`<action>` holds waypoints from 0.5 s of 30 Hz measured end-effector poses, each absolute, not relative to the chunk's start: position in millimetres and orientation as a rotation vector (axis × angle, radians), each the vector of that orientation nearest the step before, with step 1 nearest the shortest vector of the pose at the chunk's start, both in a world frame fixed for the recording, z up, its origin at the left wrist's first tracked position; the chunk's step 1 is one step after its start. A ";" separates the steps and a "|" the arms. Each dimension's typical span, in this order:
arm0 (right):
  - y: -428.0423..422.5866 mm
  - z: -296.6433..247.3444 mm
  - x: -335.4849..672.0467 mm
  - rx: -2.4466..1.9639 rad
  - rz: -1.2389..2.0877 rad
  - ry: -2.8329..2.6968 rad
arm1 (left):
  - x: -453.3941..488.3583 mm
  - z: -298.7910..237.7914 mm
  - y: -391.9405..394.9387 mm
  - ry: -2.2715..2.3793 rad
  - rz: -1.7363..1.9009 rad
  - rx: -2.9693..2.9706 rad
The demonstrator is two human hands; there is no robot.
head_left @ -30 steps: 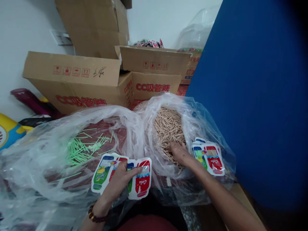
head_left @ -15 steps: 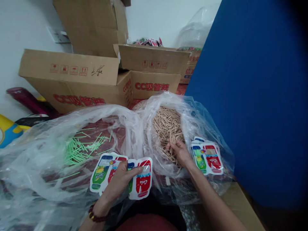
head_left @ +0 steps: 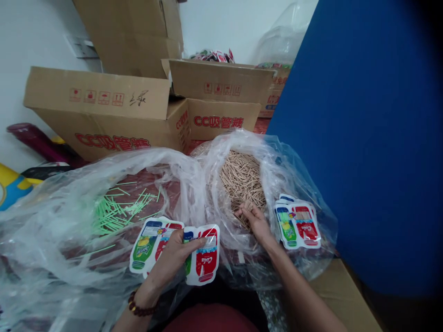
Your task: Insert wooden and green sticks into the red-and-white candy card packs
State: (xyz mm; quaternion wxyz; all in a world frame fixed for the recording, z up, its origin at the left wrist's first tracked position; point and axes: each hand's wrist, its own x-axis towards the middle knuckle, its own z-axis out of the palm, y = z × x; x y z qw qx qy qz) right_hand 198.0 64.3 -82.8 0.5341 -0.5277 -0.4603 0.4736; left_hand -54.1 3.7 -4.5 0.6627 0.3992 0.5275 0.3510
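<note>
My left hand (head_left: 176, 253) is closed on several flat printed pouches (head_left: 207, 256), green lemon bottles and red Cola bottles side by side, fanned out under the thumb. My right hand (head_left: 256, 221) reaches into an open clear plastic bag (head_left: 214, 184) full of thin brown candy sticks (head_left: 240, 175). Its fingers pinch a small bunch of these sticks. To the left, green candy sticks (head_left: 112, 214) lie loose in another clear bag (head_left: 65, 198). Right of my right hand, a small pile of the same pouches (head_left: 299, 223) rests on the plastic; brown and green sticks show through the top one.
Open cardboard boxes (head_left: 121, 124) with red lettering stand behind the bags. More pouches (head_left: 214, 56) show above a box at the back. A blue panel (head_left: 360, 152) rises along the right. A dark red bottle-like object (head_left: 34, 140) leans at the far left.
My right hand has shifted slightly left among the brown sticks, its fingers gathering a bunch. My left hand keeps the pouches in place. The camera view has moved a little.
</note>
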 end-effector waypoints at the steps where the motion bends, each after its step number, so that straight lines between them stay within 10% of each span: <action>1: 63.3 -81.7 197.8 -1.239 1.143 -1.096 | -54.3 -4.0 3.9 1.202 0.793 0.901; 15: 64.3 -45.7 198.8 -0.962 1.210 -0.739 | -40.0 6.7 8.7 1.047 0.745 0.971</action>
